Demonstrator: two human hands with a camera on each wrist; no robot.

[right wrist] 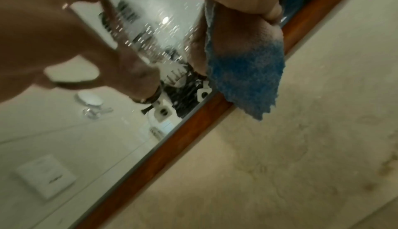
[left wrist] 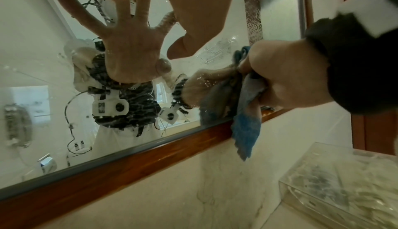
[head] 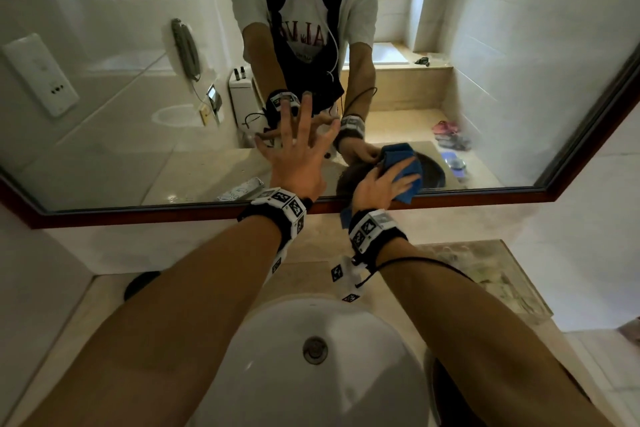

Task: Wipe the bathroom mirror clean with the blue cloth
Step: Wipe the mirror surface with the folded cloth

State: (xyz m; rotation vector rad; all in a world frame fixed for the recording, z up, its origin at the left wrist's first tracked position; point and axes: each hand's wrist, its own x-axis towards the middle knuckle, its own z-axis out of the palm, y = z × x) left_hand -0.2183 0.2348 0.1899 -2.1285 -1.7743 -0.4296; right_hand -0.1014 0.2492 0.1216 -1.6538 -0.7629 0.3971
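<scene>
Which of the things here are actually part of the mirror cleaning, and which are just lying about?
In use: blue cloth, mirror, right hand holding the cloth, left hand spread on the glass.

Lying about: sink, clear box.

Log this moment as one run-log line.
phase: wiping | right hand: grips blue cloth against wood-framed bathroom mirror, near bottom edge | left hand: fingers spread, flat on glass | cloth corner hangs over frame

A white oval basin (head: 332, 350) with a metal drain (head: 315, 350) sits sunk in the beige marble bench (head: 83, 333), under a pale marble wall (left wrist: 215, 181). A clear textured box (left wrist: 344, 186) stands at the bench's right end. White glossy tiles (head: 588, 236) cover the right-hand wall in soft daylight.
</scene>
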